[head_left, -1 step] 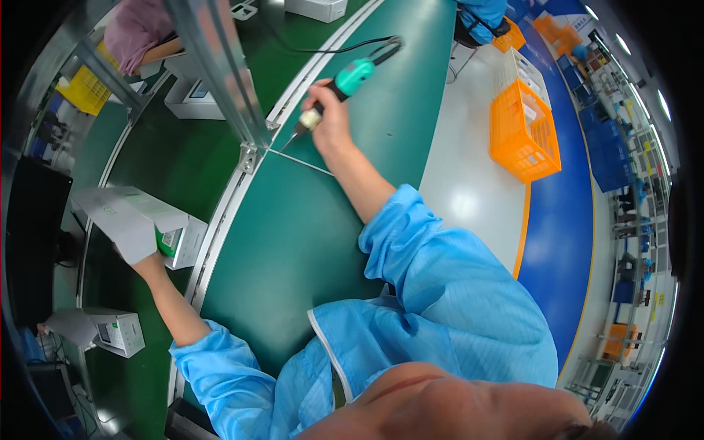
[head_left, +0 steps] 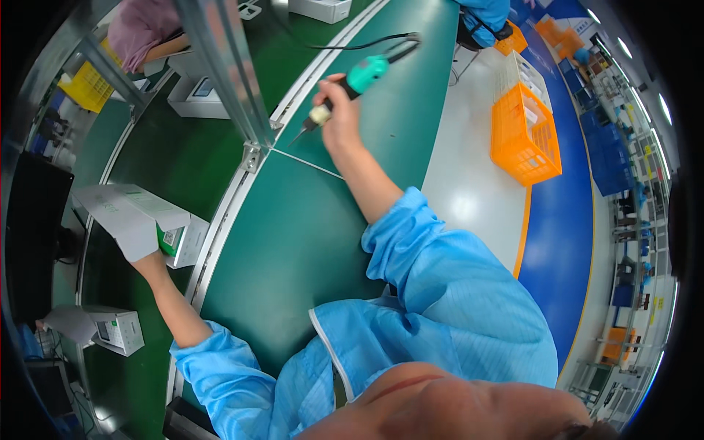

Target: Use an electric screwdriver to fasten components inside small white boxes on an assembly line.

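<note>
My right hand [head_left: 340, 121] is closed round a teal and black electric screwdriver [head_left: 367, 72], held above the green bench surface [head_left: 293, 235]. Its thin bit slants down to the left, close to a seam in that surface, and a black cord leaves its back end. Over at the left, my left hand [head_left: 149, 265] reaches to a white carton [head_left: 192, 242] with its lid flap [head_left: 121, 216] raised. The flap hides the fingers, so their grip does not show. Inside the carton a green and white item [head_left: 170, 238] is partly visible.
A metal post [head_left: 231, 73] rises from the bench rail beside the screwdriver. Other white cartons [head_left: 121, 334] stand along the dark green conveyor [head_left: 158, 161]. A co-worker's pink sleeve [head_left: 143, 33] shows at the far left. Orange crates [head_left: 526, 143] stand on the floor to the right.
My right hand and the screwdriver have shifted slightly to the right, and the bit's tip has moved a little up and right. My left hand stays at the carton.
</note>
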Demonstrator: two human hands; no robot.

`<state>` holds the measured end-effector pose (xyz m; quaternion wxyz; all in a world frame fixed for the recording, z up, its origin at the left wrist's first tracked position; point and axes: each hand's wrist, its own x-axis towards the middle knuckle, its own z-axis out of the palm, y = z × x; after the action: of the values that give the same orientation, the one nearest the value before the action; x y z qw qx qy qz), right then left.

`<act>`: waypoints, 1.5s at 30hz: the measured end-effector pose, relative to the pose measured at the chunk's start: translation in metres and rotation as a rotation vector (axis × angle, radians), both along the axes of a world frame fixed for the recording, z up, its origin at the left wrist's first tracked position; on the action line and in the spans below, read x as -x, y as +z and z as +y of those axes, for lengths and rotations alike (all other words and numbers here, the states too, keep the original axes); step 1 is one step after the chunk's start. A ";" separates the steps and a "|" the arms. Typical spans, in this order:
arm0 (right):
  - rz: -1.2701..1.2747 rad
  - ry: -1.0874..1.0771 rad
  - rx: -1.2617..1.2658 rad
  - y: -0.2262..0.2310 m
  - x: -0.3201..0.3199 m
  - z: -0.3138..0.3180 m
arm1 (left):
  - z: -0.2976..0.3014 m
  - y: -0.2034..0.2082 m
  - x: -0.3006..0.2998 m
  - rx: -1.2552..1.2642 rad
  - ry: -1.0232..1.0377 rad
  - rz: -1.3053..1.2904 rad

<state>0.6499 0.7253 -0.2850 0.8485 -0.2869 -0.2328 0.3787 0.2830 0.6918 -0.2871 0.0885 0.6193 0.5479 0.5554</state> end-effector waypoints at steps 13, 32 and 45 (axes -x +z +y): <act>-0.516 0.082 -0.702 0.101 0.057 -0.087 | -0.034 0.036 -0.055 0.057 -0.375 0.519; -0.601 0.670 -0.220 0.074 0.260 0.020 | -0.022 0.000 -0.043 0.130 -0.312 0.619; -0.635 0.840 -0.179 0.071 0.294 0.037 | -0.021 0.006 -0.044 0.130 -0.350 0.600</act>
<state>0.3558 0.7624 -0.2145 0.5327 -0.1958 -0.6045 0.5590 0.3272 0.6711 -0.2812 0.0567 0.8325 0.4692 0.2891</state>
